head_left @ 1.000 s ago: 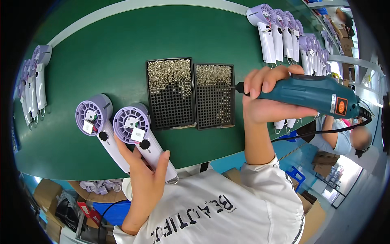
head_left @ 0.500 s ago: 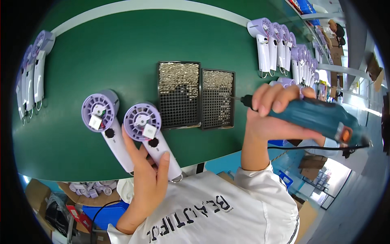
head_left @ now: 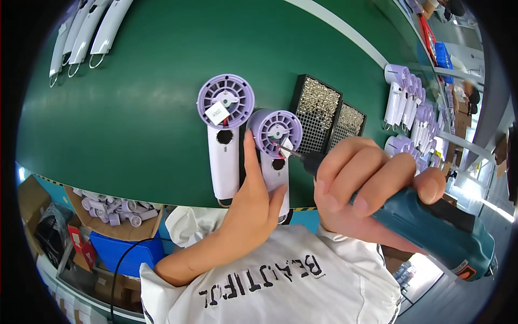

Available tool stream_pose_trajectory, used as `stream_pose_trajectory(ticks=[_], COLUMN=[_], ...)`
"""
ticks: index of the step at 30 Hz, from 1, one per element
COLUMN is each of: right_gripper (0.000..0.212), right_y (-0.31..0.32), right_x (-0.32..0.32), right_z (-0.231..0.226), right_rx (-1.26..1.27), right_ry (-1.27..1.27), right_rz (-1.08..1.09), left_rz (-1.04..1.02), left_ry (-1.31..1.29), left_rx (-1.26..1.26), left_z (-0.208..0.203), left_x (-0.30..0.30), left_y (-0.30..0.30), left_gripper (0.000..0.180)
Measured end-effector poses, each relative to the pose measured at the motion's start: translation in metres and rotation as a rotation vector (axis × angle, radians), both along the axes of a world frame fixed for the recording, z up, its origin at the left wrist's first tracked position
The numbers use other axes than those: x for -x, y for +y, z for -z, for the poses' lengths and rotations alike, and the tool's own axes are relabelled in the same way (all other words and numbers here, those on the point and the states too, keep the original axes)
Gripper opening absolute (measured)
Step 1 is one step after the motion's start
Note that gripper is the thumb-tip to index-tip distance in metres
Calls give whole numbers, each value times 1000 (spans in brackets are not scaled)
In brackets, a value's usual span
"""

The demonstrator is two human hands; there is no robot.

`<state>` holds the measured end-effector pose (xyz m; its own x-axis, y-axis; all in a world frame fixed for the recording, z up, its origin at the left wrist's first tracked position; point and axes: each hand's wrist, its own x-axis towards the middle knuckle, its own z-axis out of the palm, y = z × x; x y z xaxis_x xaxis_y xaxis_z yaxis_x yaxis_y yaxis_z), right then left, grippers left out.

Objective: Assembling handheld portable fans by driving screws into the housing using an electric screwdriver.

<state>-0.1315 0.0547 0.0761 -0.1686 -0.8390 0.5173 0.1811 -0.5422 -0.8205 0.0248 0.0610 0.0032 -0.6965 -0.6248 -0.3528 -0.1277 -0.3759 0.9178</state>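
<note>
My left hand [head_left: 252,202] is closed around the white handle of a handheld fan [head_left: 276,175] with a round purple head. Its index finger lies along the side of that head. An electric screwdriver [head_left: 431,229], teal with a black nose, is gripped in my right hand [head_left: 367,186]. The thin bit reaches the purple head beside a small white tag; whether it touches a screw is too small to tell. Left of this, a second fan [head_left: 224,162] lies on the green table, its slotted purple head also bearing a white tag.
Behind the fans stand two black perforated trays, a larger tray [head_left: 313,132] and a smaller tray [head_left: 340,133], holding many small screws. More fans [head_left: 396,97] line the right side and others [head_left: 89,32] the far left. A cardboard box [head_left: 154,224] of purple parts sits below the table edge.
The screwdriver has come down from the smaller tray to the held fan's head, its bit now there. My view has turned, so table and fans appear shifted. My left hand keeps its grip.
</note>
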Motion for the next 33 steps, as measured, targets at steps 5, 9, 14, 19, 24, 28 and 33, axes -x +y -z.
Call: stream_pose_trajectory(ticks=[5,9,14,19,24,28,33], right_gripper=[62,60,65,66,25,24,17], right_y=[-4,-6,-14,-13,-20,-19,-16], right_x=[-9,-15,-7,-11,-8,-15,-25], right_z=[11,18,35,42,46,46,42], right_rx=[-9,-37,-73,-72,57,53,47], right_ry=[-32,-104,9,-13,2,32,-95], right_rz=[25,34,-102,-104,-207,-114,18], left_rz=[-5,-5,-18,-27,6,-24,-69], left_ry=[-2,-29,9,31,-17,18,18], left_rx=[29,89,154,164,146,192,204], left_z=[-1,3,11,11,8,11,3], left_x=[-1,-3,-1,1,0,-1,-1], left_y=[-1,1,4,2,3,5,7], left_gripper=[89,89,89,90,89,87,83])
